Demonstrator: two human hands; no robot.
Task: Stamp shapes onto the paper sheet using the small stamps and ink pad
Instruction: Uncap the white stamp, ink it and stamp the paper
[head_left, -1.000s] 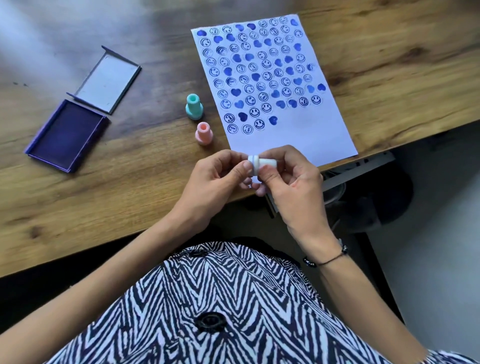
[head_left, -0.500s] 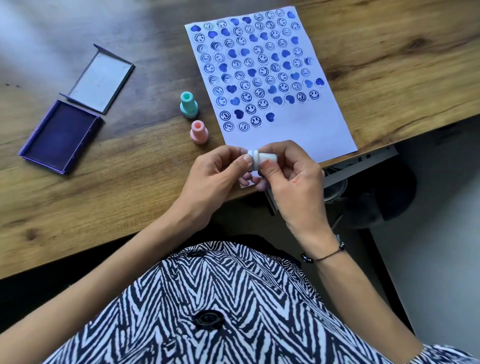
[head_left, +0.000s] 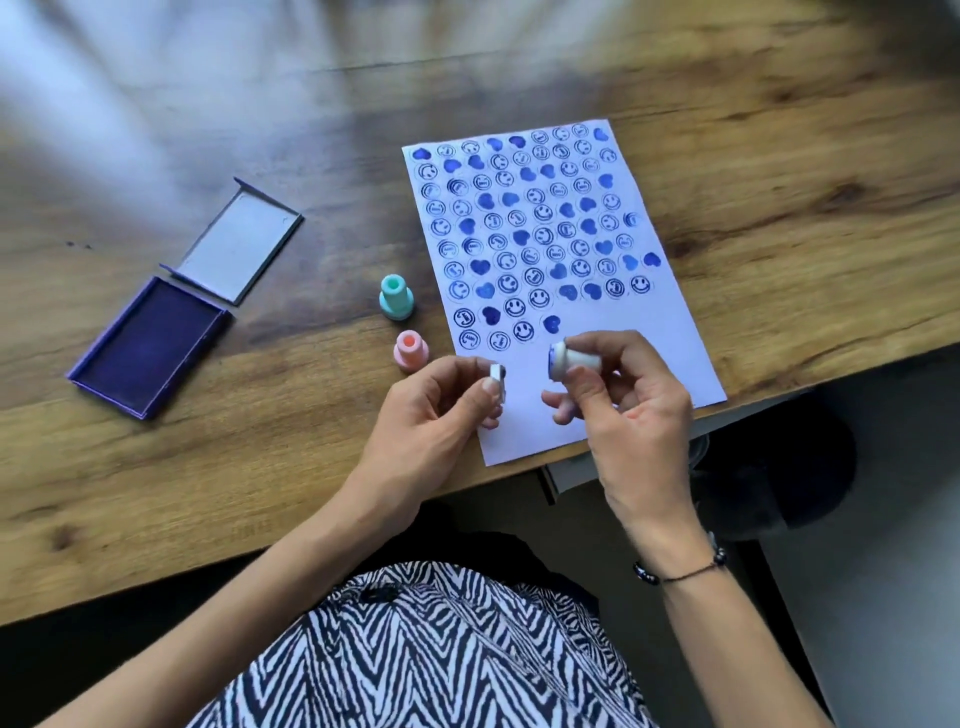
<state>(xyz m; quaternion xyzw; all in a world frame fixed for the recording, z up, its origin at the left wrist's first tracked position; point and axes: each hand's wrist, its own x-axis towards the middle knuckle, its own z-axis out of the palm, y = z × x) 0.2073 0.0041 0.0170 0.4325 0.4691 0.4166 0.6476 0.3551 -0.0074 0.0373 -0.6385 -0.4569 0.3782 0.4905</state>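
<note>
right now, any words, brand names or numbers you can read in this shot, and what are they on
None readable.
Paper sheet: blue smiley faces and hearts; some round prints have marks inside, too small to read.
Ink pad and its lid: no label visible.
White stamp, teal stamp, pink stamp: no lettering visible.

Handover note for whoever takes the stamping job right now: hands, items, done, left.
Left hand: pinching the small white cap, pulled off.
Right hand: holding the white stamp, inked face uncovered, above the paper sheet.
Teal stamp and pink stamp: upright on the table, left of the sheet.
Ink pad: open, far left, lid beside it.
Done: most of the sheet is filled with smileys and hearts.
Left: last started row and the blank bottom strip.
</note>
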